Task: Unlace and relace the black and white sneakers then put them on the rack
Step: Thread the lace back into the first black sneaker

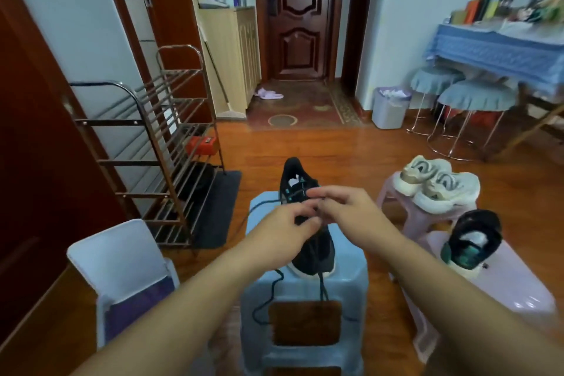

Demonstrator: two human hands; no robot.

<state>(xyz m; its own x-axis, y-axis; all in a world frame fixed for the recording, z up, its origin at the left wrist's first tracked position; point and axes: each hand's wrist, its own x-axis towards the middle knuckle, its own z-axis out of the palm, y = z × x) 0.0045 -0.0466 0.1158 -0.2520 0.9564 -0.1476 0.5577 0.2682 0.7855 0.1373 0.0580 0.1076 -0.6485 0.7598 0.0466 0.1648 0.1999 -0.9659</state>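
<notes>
A black knit sneaker (308, 223) with teal accents and a pale rubber sole lies in the centre of the frame on a smooth light-blue plastic stool (348, 281) whose top has a rectangular cut-out. The shoe's long axis runs nearly straight up and down the frame, toe at the lower end, heel opening at the upper end. Its thin black lace (268, 293) trails loose, curling down over the stool's lower edge and out to the left. Both hands meet over the eyelet area: the left hand (287, 229) has its fingers curled, pinching the lace against the shoe's upper, and the right hand (345, 207) pinches the lace between thumb and forefinger, the other fingers bent. Its mate, the second black sneaker (470, 241), stands tilted on a glossy pink stool (518, 284) at lower right. A tiered metal-bar shoe rack (171, 143) stands at left against the wall.
</notes>
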